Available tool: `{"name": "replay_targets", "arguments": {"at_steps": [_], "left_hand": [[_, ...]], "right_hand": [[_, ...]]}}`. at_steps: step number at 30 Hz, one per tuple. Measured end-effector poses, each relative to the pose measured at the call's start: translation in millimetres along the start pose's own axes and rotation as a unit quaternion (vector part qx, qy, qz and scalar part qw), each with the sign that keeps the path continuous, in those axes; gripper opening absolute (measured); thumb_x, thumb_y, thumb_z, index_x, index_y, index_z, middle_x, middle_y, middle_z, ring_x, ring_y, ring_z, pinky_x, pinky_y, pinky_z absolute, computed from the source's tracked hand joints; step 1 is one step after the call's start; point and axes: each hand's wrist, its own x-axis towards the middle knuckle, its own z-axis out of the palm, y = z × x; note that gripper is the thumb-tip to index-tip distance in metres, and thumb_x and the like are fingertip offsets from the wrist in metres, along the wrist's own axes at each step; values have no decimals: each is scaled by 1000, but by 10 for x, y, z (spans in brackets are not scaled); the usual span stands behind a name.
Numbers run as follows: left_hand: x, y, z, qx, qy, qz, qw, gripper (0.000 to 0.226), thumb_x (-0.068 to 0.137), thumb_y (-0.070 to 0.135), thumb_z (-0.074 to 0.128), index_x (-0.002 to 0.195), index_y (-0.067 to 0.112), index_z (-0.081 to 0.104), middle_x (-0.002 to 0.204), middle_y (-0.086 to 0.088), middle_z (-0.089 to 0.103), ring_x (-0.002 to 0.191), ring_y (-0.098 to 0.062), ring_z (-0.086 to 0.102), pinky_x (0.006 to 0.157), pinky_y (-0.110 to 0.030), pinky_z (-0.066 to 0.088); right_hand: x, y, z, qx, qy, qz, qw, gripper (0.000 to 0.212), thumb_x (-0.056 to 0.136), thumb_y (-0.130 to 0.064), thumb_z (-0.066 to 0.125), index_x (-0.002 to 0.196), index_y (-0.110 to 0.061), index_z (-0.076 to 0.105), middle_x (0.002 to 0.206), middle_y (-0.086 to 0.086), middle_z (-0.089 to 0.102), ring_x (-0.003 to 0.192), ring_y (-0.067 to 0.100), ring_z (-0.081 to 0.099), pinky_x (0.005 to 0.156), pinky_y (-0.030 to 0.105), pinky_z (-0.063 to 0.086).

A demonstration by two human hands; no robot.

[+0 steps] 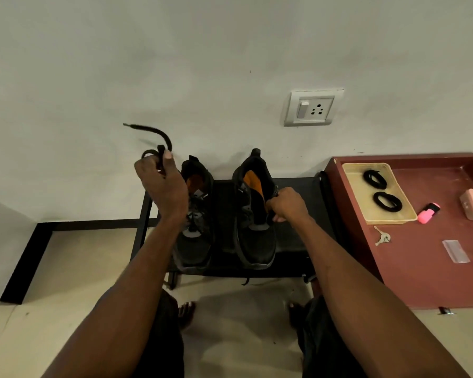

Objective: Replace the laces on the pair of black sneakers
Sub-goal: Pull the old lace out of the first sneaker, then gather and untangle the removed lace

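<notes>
Two hands busy, left hand [163, 184] holding black lace [159, 137] (raised), right hand [286, 204] gripping sneaker [254, 211]

small white marks on both sneaker tongues [204, 197], too tiny to read.

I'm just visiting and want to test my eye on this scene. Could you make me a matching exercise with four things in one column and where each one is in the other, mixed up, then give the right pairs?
Things:
1. loose black lace
2. two coiled laces
3. keys
4. pink highlighter

Places:
A. bare red table top, just in front of the tray
B. gripped in the left hand, raised before the wall
C. red table, right of the tray
D. inside the clear tray

Pairs: 1-B, 2-D, 3-A, 4-C
</notes>
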Motion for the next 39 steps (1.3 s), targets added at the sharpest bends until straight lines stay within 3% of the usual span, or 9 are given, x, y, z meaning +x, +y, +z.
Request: {"name": "replay_targets", "arguments": {"at_steps": [6,10,14,19,25,28,32,36,39], "left_hand": [[-188,15,-135,59,-244,-21,968,23,95,24,67,80,12,54,85,0,51,72,-6,48,63,-13,42],[-394,7,-391,53,-413,-38,908,43,90,40,66,86,-2,55,87,-23,56,81,-39,57,78,-45,53],[-605,157,-765,71,-523,-33,849,41,99,24,59,62,15,44,65,0,42,62,-17,41,69,-35,38],[-816,283,-1054,166,-480,23,861,41,103,27,52,67,8,50,64,-9,50,57,-13,43,61,-32,35],[-983,549,-1219,87,-553,-103,822,37,104,26,50,73,8,61,54,-4,53,43,-13,45,43,-22,39],[-997,515,-1272,100,-551,-96,823,38,102,26,53,79,0,69,61,-7,62,51,-16,52,48,-23,42],[-962,366,-1353,117,-548,-66,826,20,94,33,67,86,17,76,59,4,57,53,-11,47,51,-22,38],[-916,205,-1432,188,-547,-73,812,15,94,27,67,93,13,70,72,2,62,64,-8,55,67,-24,48],[-961,159,-1464,200,-541,-101,811,16,98,21,62,85,12,67,68,3,60,55,-4,52,51,-14,42]], "right_hand": [[-231,-102,46,-40,7,-44,998,26,90,-34,69,88,-9,60,82,9,67,73,25,65,68,39,57],[-679,-314,46,136,141,-144,970,20,94,-22,62,110,-11,59,109,5,60,98,23,59,77,34,47],[-1232,-370,64,274,88,-217,933,21,97,-20,60,117,-16,66,112,-4,67,100,7,62,86,25,48],[-1683,-147,153,235,77,-248,937,26,95,-6,59,118,-14,67,105,-11,65,88,-5,58,77,11,43],[-2003,-63,213,235,-151,-300,912,42,91,8,60,131,-4,59,116,8,70,104,9,65,92,22,52],[-2035,21,173,164,-119,-319,926,17,95,-6,62,109,-4,72,80,4,71,63,-2,58,63,15,44],[-1976,129,140,151,-82,-260,950,11,93,-16,68,91,-11,77,74,8,73,65,12,64,61,22,48],[-1854,269,88,48,146,-107,982,17,92,-16,61,99,-24,75,97,8,75,93,26,68,81,34,55],[-1880,299,50,-86,150,-118,978,54,87,-9,60,140,-17,55,138,9,58,125,29,52,101,39,43]]}}
